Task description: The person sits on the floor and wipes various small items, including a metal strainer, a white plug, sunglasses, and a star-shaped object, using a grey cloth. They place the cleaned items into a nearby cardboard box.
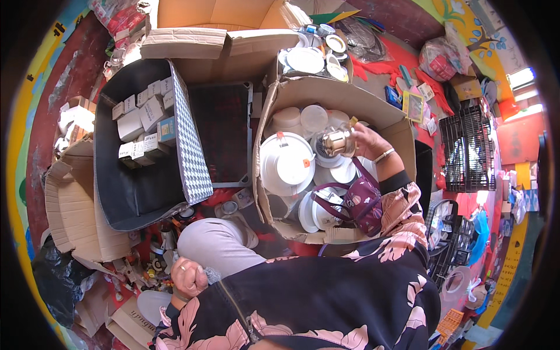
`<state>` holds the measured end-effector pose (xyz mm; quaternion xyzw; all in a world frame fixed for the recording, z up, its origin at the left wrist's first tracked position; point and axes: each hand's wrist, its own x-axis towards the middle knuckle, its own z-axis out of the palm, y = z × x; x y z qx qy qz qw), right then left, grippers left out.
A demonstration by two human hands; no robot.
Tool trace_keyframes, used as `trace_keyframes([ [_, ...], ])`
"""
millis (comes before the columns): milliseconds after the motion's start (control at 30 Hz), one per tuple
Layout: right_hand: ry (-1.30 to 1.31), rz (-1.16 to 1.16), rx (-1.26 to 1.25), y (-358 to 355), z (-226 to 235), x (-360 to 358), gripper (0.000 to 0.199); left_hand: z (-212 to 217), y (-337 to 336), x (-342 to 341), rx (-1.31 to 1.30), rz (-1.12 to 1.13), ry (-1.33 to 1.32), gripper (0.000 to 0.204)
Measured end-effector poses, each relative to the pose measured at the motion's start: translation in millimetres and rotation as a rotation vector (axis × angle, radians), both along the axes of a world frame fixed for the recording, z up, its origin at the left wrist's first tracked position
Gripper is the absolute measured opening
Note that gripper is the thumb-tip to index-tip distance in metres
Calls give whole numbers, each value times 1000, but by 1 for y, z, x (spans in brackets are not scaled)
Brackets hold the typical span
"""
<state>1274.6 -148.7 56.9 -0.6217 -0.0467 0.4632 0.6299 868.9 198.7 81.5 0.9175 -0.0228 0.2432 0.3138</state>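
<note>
Right hand (366, 140): closed around a small metal lamp fitting (340, 142), held above the cardboard box (326, 96) of white round lamps (286, 163).
Left hand (188, 277): curled into a loose fist by the knee, holding nothing I could see.
Purse (363, 201): hung at the box's edge.
Doing it well: I'd have lifted the fitting straight up, clear of the stacked lamps.

A shiny metal lamp fitting (338, 142), tilted, sits above white round lights in a carton.

One head-worn fisheye view looks steeply down from above the person, close over the lap, facing the cardboard box (326, 99) on the floor (408, 52) ahead.
</note>
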Motion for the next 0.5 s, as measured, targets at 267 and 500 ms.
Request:
trace_keyframes([
  [267,-268,-392,21,10,1,50,57,-11,8,3,46,-72,-32,18],
  [500,-480,-861,-262,-4,-3,202,49,-13,11,22,55,-47,-8,13],
])
